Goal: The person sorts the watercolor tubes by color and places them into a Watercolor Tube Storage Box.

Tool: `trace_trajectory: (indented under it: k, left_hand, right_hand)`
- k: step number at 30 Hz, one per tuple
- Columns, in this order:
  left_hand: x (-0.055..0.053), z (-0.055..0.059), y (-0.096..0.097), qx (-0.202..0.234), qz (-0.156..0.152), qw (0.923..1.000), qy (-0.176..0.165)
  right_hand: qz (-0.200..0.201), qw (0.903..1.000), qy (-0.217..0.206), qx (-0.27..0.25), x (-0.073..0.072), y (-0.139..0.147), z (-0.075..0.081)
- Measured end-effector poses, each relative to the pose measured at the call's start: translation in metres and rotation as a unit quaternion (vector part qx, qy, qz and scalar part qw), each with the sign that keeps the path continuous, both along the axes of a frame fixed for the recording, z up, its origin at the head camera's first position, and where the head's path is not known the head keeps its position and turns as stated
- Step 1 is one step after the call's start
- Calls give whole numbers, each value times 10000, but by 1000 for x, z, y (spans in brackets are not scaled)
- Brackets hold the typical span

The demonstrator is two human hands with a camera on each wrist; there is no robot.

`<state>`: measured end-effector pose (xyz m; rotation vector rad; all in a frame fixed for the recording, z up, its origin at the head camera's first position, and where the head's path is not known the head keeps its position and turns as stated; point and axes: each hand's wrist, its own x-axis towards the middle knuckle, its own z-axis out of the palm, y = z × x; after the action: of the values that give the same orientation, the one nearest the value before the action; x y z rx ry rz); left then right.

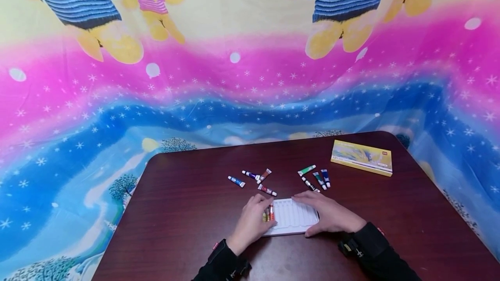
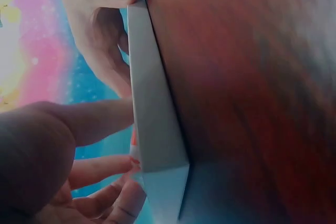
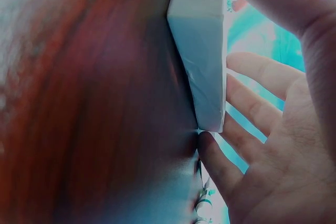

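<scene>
A white slotted plastic tray (image 1: 291,217) lies on the table in front of me. In its left end sit a few small paint tubes, among them a red paint tube (image 1: 272,212) and a yellowish paint tube (image 1: 265,216). My left hand (image 1: 254,219) reaches over that end, holding the red tube between the thumb on the near side and the fingers on the far side. My right hand (image 1: 332,212) grips the tray's right end, thumb at the front corner and fingers along the back. In the left wrist view the tray's side wall (image 2: 157,98) hides most of the tubes.
Beyond the tray to the left lie several paint tubes, including a light blue tube (image 1: 236,181) and a dark red tube (image 1: 267,190). Another group, with a green tube (image 1: 306,170), lies behind its right end. A yellow box (image 1: 361,158) rests at the back right of the table (image 1: 175,229).
</scene>
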<state>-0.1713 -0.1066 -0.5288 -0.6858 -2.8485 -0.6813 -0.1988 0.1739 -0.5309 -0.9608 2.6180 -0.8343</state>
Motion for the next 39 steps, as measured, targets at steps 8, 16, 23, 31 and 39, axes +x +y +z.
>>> trace_trajectory:
  k: [8, 16, 23, 31, 39]
  left_hand:
    - [-1, 0, -1, -704, -72, 9974, 155]
    - [2, 5, 6, -1324, 153, 9908, 247]
    - [4, 7, 9, -1385, 283, 9897, 242]
    - [0, 8, 3, -1261, 78, 9919, 87]
    - [-8, 17, -17, -1155, -325, 9911, -572]
  right_hand:
    - [-19, 10000, -3, -24, 0, -1, -1]
    - [-17, 9999, 154, -10, 1, -1, -3]
    - [-47, 10000, 33, 16, 0, -2, -3]
    - [-9, 9999, 119, -36, 0, 0, -4]
    - [45, 10000, 16, -34, 0, 1, -4]
